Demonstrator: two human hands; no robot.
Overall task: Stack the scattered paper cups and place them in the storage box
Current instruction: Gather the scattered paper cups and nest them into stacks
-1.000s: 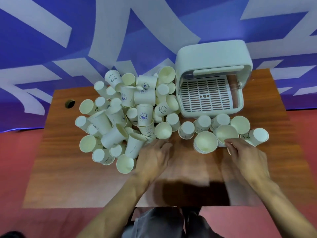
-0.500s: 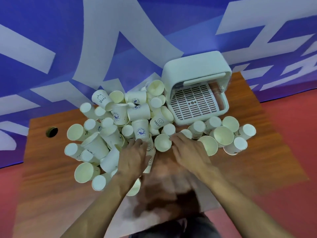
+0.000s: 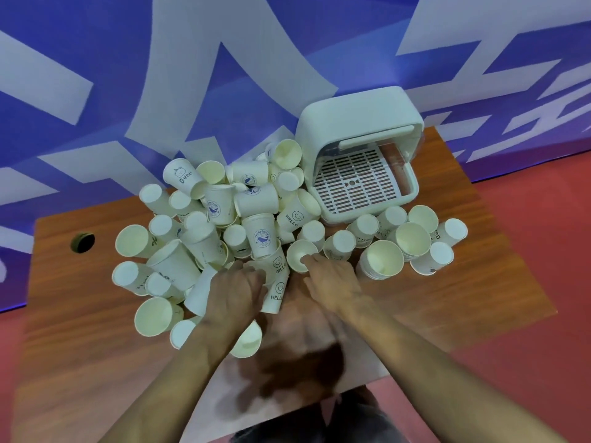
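My left hand (image 3: 235, 290) is curling its fingers around a printed cup (image 3: 279, 263) among the paper cups (image 3: 220, 206) lying heaped on the table (image 3: 80, 346). My right hand (image 3: 332, 281) is touching the rim of an open cup (image 3: 295, 251); whether it is gripping, I cannot tell. The storage box (image 3: 358, 123) is standing open beside the heap.

Reads "Bear" in dark letters, under a small drawn face, on a white paper cup at the heap's far left (image 3: 183, 180). Says "HELLO" beside a smiley on a tipped white paper cup mid-heap (image 3: 293, 217). Repeats the word and smiley on a nearer white paper cup (image 3: 277, 263) and on the nearest white paper cup (image 3: 277, 290). Shows ringed lettering, too small to read, on a whale-emblem white paper cup (image 3: 261, 240).
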